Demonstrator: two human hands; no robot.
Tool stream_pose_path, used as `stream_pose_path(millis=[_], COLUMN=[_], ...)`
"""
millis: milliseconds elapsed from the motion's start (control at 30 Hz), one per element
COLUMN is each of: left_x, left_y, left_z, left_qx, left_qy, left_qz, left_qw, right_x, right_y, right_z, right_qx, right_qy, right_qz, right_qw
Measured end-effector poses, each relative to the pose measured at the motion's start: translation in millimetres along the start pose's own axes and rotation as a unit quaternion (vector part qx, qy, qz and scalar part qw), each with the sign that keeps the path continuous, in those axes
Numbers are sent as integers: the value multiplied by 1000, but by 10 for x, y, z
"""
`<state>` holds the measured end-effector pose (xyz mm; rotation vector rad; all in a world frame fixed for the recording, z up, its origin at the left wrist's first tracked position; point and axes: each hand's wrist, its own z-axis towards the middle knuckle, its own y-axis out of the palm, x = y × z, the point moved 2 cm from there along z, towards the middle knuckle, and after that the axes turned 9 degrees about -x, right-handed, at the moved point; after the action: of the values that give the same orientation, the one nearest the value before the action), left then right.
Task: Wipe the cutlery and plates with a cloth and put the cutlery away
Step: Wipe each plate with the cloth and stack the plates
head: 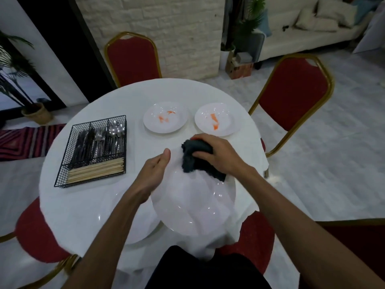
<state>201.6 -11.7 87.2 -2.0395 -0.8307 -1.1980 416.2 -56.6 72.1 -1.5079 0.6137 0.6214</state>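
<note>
Gripping a bunched dark cloth (195, 161), the right hand (216, 155) curls its fingers over the wad and presses it against the far rim of a large white plate (193, 207). A loose corner of the cloth trails down the plate's right side. The left hand (154, 172) holds the same plate by its left edge, just beside the cloth. Its thumb lies on top of the rim, pointing away from the person, and its fingers go under the plate and are hidden. The plate's near edge reaches past the table's edge, above the person's lap.

Below the left forearm, a second white plate (135, 232) lies flat on the white tablecloth (68, 205), partly covered by the held one. Beyond the cloth, two smaller plates sit side by side without touching. One (166, 126) is beyond the left hand and the other (213, 128) beyond the right, each with orange smears in its bowl.

Well left of the left hand stands a black wire basket (89, 181) with compartments. It holds dark-handled pieces (83, 147) at its left, forks (99, 142) in the middle and spoons (116, 129) at its right. A bundle of pale chopsticks (95, 170) lies crosswise in the near section. Red chairs (133, 59) with gold frames stand around the table.
</note>
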Motion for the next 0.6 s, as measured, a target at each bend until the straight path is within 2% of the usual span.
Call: stream_pose_path(millis=[100, 233, 267, 333, 400, 600], left_x=[-32, -28, 16, 73, 105, 134], left_y=[-200, -254, -215, -146, -118, -242], left_z=[13, 50, 49, 58, 65, 16], left_qx=[0, -26, -41, -69, -89, -113], left_qy=[6, 26, 37, 56, 68, 64], left_qz=[-3, 19, 36, 78, 107, 104], left_qw=[1000, 999, 998, 993, 988, 986], right_x=[190, 73, -27, -266, -410, -500], right_y=[-211, -551, -560, -410, -163, -169], right_z=[-121, -151, -104, 12, 76, 85], right_qx=[-59, 51, 48, -35, -116, -111], right_qy=[87, 100, 88, 46, 9, -19], right_qz=[44, 116, 103, -18, -132, -112], right_qw=[993, 987, 990, 998, 985, 987])
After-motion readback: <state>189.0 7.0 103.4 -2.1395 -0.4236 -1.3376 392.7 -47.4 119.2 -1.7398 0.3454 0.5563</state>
